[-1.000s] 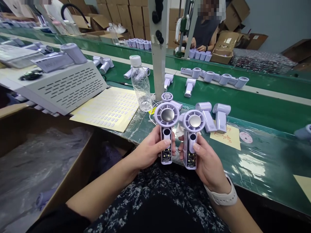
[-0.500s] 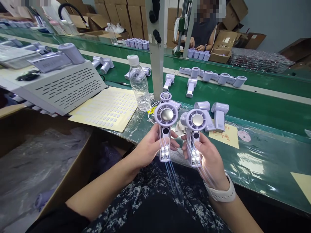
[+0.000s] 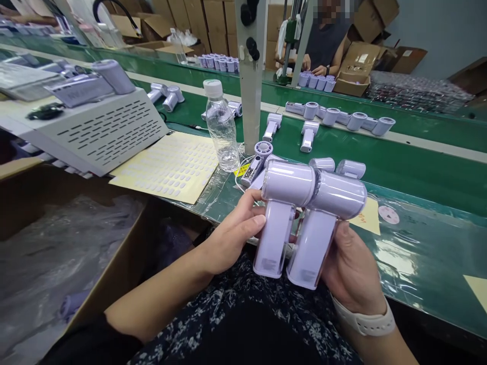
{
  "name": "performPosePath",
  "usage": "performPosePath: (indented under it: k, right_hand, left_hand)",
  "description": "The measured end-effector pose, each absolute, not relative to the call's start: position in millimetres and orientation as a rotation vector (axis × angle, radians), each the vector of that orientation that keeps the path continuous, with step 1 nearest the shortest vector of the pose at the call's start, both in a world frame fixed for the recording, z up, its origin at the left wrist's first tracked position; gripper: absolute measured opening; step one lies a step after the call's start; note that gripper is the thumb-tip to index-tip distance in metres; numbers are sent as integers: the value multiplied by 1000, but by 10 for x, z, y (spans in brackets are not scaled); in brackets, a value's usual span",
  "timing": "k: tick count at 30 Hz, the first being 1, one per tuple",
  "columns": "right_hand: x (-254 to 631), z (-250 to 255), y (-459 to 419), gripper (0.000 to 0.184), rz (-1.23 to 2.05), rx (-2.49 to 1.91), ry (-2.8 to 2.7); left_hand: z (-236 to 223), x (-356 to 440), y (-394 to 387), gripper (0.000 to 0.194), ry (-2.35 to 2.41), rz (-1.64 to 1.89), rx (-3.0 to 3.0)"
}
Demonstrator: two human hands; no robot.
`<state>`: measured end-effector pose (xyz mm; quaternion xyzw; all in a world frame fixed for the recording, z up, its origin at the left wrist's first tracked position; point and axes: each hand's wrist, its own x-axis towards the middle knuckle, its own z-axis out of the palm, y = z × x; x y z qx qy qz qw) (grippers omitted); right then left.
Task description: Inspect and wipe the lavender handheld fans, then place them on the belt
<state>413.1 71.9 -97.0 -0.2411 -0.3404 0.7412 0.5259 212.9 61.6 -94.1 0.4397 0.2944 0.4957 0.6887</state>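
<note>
My left hand (image 3: 238, 230) is closed round the handle of a lilac handheld fan (image 3: 277, 233), thumb along its side. A second lilac handheld fan (image 3: 314, 243) is gripped by my right hand (image 3: 355, 268), which wears a pale watch strap. Both fans stand upright side by side, their round heads touching, smooth sides and small printed labels facing me. Some fingers are hidden behind the handles. Just beyond them another fan (image 3: 263, 147) with a round grille lies beside a white cable. Two more fan heads (image 3: 351, 169) show behind the held pair.
A plastic bottle (image 3: 221, 129) stands beside a yellow sticker sheet (image 3: 171, 167) and a slotted metal box (image 3: 110, 132). Several fans (image 3: 356, 121) lie along the green conveyor (image 3: 429, 162). An upright post (image 3: 251, 81) rises ahead. An open carton (image 3: 110, 263) sits lower left; a person (image 3: 329, 40) works opposite.
Both fans have been turned round: their grilles and lit panels faced me before, and now the plain labelled sides do. They are also closer together and nearer to me.
</note>
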Motion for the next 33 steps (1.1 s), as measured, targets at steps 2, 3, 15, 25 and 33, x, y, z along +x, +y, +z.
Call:
performPosePath:
  k: [2,3,15,25,33]
  right_hand:
    - [4147,-964,720,20,1773,-590,-806]
    - [4151,-967,727,21,1784,-599,-784]
    - [4118,-944,748,29,1948,-656,-676]
    - [4195,-932,736,49,1875,-613,-755]
    - [4217,-972,749,31,1862,-596,-790]
  left_hand:
    - [-920,2141,612,43,654,1108,953]
    - [-924,2158,619,44,661,1118,926]
    - [-1013,2313,743,46,728,1145,557]
    - [-1028,2248,778,38,614,1134,517]
    - [-1005,2215,777,38,644,1168,609]
